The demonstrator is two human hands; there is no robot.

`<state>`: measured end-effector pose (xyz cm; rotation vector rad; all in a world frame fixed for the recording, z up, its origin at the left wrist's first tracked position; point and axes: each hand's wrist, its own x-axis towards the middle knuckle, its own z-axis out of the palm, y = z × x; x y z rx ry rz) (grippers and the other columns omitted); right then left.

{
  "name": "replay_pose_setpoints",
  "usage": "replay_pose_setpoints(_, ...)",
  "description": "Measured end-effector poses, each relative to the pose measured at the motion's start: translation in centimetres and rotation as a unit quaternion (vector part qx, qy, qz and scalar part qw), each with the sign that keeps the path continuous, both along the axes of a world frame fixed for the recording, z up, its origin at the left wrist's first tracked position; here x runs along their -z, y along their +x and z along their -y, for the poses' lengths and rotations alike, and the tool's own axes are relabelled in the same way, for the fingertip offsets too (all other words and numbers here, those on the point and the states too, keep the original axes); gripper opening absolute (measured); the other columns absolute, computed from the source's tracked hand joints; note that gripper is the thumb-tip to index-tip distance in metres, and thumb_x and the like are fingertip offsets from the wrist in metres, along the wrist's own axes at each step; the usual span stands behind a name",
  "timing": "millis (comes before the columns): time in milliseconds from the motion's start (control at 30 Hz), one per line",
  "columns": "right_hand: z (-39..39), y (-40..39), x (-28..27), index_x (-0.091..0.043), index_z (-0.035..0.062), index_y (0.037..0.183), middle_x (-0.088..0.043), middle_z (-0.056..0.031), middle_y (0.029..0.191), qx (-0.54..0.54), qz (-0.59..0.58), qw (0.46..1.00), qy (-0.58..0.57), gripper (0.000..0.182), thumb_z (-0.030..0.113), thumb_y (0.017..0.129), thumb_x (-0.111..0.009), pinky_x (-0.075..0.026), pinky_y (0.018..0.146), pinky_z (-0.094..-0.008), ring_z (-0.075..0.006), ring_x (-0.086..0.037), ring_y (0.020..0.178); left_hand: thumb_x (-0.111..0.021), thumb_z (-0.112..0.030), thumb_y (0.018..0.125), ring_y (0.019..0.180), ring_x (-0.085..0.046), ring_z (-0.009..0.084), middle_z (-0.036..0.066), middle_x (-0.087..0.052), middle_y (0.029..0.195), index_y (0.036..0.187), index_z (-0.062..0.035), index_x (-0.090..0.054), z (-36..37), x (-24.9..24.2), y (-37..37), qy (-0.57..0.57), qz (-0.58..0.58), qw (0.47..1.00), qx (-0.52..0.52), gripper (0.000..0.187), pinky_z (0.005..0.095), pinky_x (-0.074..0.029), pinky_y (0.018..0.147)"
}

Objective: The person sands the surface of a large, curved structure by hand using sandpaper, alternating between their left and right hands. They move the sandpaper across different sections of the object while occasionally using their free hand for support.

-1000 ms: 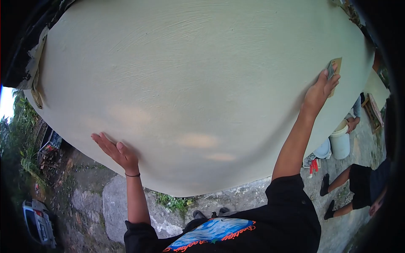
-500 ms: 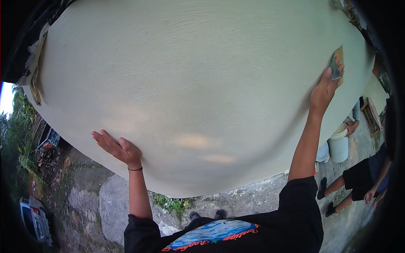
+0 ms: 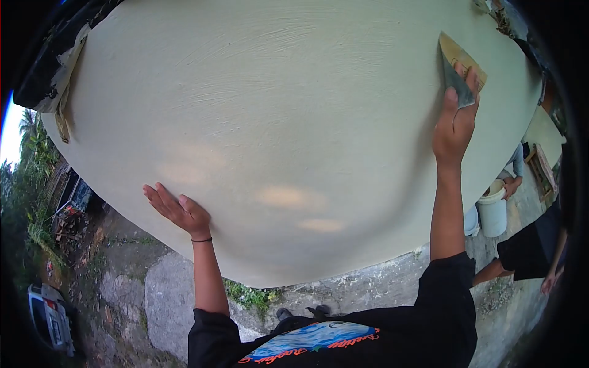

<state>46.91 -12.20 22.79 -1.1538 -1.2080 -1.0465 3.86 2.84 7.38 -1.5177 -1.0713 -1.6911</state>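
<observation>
A large, pale cream panel (image 3: 294, 141) fills most of the view, smooth low down and marked with fine curved streaks higher up. My left hand (image 3: 178, 210) rests against its lower left part, fingers stretched out, holding nothing. On the upper right, my right hand (image 3: 455, 132) grips a folded piece of sandpaper (image 3: 467, 56). The sandpaper has a tan backing and a dark grey face, with one corner folded over towards my thumb. It lies at the panel's surface or very close to it.
Torn covering (image 3: 66, 101) hangs at the panel's left edge. To the right, a person's hand (image 3: 511, 186) is at a white bucket (image 3: 492, 214), and another person in black shorts (image 3: 527, 250) stands nearer. A car (image 3: 50, 319) is at lower left. Concrete ground (image 3: 169, 294) lies below.
My right hand has moved left with the sandpaper, whose tan side now shows more. My left hand stays on the panel, shifted slightly right in view. The person in shorts has moved.
</observation>
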Motion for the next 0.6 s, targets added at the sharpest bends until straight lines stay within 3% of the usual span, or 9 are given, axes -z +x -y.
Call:
replay_pose_setpoints(33,-0.1,0.9,-1.1,-0.046,0.0081,0.136,-0.036,-0.0153,0.146,0.002,-0.068,0.997,0.035,0.044,0.03,0.1,-0.036,-0.012,0.112,-0.0482,-0.0327,-0.024,0.139,-0.032,-0.025,0.096,0.14,-0.022,0.0341,0.019,-0.025,0.15,0.141,-0.0004,-0.033,0.1,0.0,0.0,-0.001,0.002,1.0,0.003,0.051,0.047,-0.015,0.113)
replay_pose_setpoints(133,-2.8,-1.7,-3.0,-0.045,0.0105,0.138,-0.035,-0.0134,0.147,0.053,-0.034,0.994,0.084,0.043,0.027,0.099,-0.041,-0.011,0.112,-0.0492,-0.03,-0.023,0.14,-0.032,-0.025,0.096,0.14,-0.022,0.0341,0.02,-0.026,0.149,0.141,-0.0004,-0.033,0.0,0.1,0.0,0.003,0.007,1.0,0.008,0.051,0.0469,-0.015,0.113)
replay_pose_setpoints(200,-4.6,-7.8,-2.2,-0.045,0.0143,0.138,-0.034,-0.0107,0.148,0.067,0.08,0.994,0.023,0.048,0.019,0.09,-0.052,-0.009,0.114,-0.0485,-0.0267,-0.022,0.141,-0.032,-0.025,0.096,0.14,-0.022,0.0342,0.02,-0.026,0.149,0.141,-0.0004,-0.034,-0.1,0.2,-0.1,0.004,0.007,1.0,0.006,0.051,0.0469,-0.016,0.113)
replay_pose_setpoints(233,-4.4,-11.1,-1.1,-0.045,0.0181,0.138,-0.036,-0.0068,0.147,0.029,0.124,0.991,-0.051,0.062,0.012,0.078,-0.06,-0.008,0.115,-0.0476,-0.023,-0.024,0.14,-0.032,-0.025,0.095,0.14,-0.022,0.0342,0.02,-0.026,0.149,0.14,-0.0003,-0.034,-0.1,0.2,-0.1,0.003,0.006,1.0,0.004,0.051,0.0469,-0.016,0.113)
replay_pose_setpoints(267,-4.9,-13.2,0.6,-0.048,0.0192,0.136,-0.039,-0.0046,0.146,-0.004,0.191,0.977,-0.091,0.065,0.011,0.073,-0.06,-0.008,0.115,-0.0469,-0.0203,-0.027,0.139,-0.032,-0.025,0.095,0.14,-0.022,0.0342,0.02,-0.026,0.149,0.14,-0.0003,-0.034,-0.2,0.1,-0.1,0.003,0.009,1.0,0.001,0.051,0.0469,-0.016,0.113)
replay_pose_setpoints(333,-5.4,-15.9,4.0,-0.053,0.0221,0.13,-0.043,0.0001,0.143,-0.051,0.284,0.947,-0.143,0.051,0.017,0.08,-0.058,-0.01,0.116,-0.0437,-0.0135,-0.033,0.136,-0.033,-0.025,0.094,0.139,-0.023,0.0342,0.02,-0.026,0.149,0.14,0.0001,-0.034,0.0,0.1,-0.1,0.001,0.008,1.0,0.008,0.052,0.0471,-0.016,0.113)
replay_pose_setpoints(400,-5.3,-14.2,4.5,-0.054,0.0244,0.129,-0.044,0.0016,0.142,-0.009,0.333,0.933,-0.139,0.048,0.019,0.082,-0.059,-0.012,0.117,-0.042,-0.0131,-0.034,0.135,-0.033,-0.024,0.094,0.139,-0.023,0.0347,0.02,-0.026,0.149,0.14,0.0003,-0.034,-0.1,0.3,-0.2,-0.001,0.001,1.0,0.005,0.052,0.0474,-0.016,0.113)
replay_pose_setpoints(500,-2.7,-9.2,2.1,-0.054,0.0258,0.13,-0.043,0.0004,0.143,0.054,0.208,0.969,-0.12,0.043,0.02,0.087,-0.056,-0.014,0.115,-0.0419,-0.0161,-0.033,0.136,-0.033,-0.024,0.094,0.139,-0.022,0.0356,0.021,-0.026,0.149,0.14,0.0005,-0.033,0.0,0.0,-0.5,0.006,-0.012,1.0,-0.001,0.053,0.0479,-0.016,0.113)
replay_pose_setpoints(600,-1.3,-0.1,1.4,-0.046,0.0127,0.136,-0.042,-0.0111,0.143,0.016,0.014,0.999,0.043,0.042,0.03,0.1,-0.038,-0.016,0.111,-0.0451,-0.0265,-0.031,0.137,-0.033,-0.024,0.094,0.139,-0.021,0.0369,0.023,-0.025,0.149,0.141,0.0002,-0.033,0.2,0.1,-0.5,0.005,-0.012,1.0,-0.003,0.053,0.0486,-0.015,0.113)
